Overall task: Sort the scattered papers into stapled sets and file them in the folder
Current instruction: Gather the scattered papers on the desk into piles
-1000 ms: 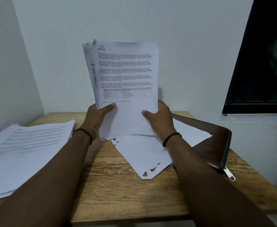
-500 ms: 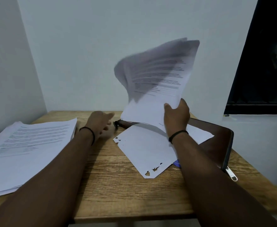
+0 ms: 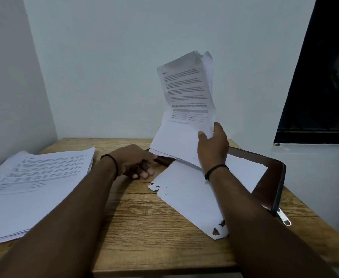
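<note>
Upright, sheaf [image 3: 186,101] above right-hand grip [image 3: 212,149]

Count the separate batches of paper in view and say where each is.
3. A printed stack lies at the table's left; a sheaf is held up by the right hand; torn-edged blank sheets rest on the brown folder. More may be hidden underneath.

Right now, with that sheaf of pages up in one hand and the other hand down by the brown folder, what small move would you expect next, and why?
Probably the left hand lifts the edge of the brown zip folder, since its fingers sit right at the folder's near corner. The right hand grips the sheaf of printed white pages upright just above it, seemingly ready to slide them in. The torn blank sheet on the folder may need shifting first.
</note>
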